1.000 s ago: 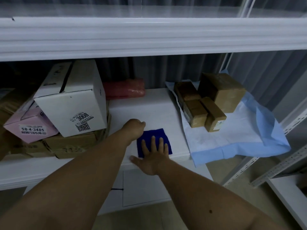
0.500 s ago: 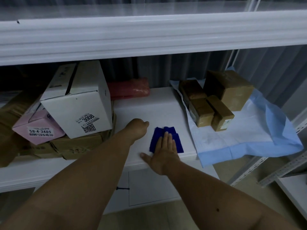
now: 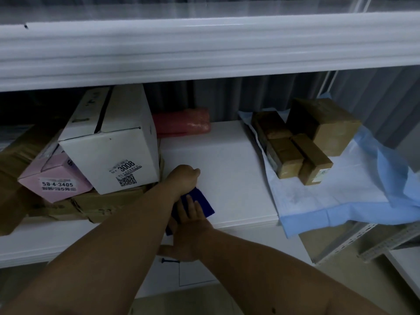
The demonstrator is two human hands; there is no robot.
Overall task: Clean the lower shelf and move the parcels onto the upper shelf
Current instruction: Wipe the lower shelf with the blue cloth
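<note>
Hands crossed at the lower shelf (image 3: 227, 155), wiping with a blue cloth (image 3: 203, 204).
Right hand (image 3: 189, 226) presses flat, fingers straight, on the cloth near the shelf's front edge; left hand (image 3: 184, 178) rests as a closed fist, holding nothing visible. Brown parcels (image 3: 304, 142) sit right on a pale blue sheet (image 3: 341, 201).

Matt blue cloth (image 3: 203, 202), smooth white shelf (image 3: 229, 160), taped cardboard parcels (image 3: 302, 142)

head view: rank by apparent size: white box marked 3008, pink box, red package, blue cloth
1. white box
2. pink box
3. red package, though it sits farther back
4. blue cloth, partly hidden under the hands, so unsure
</note>
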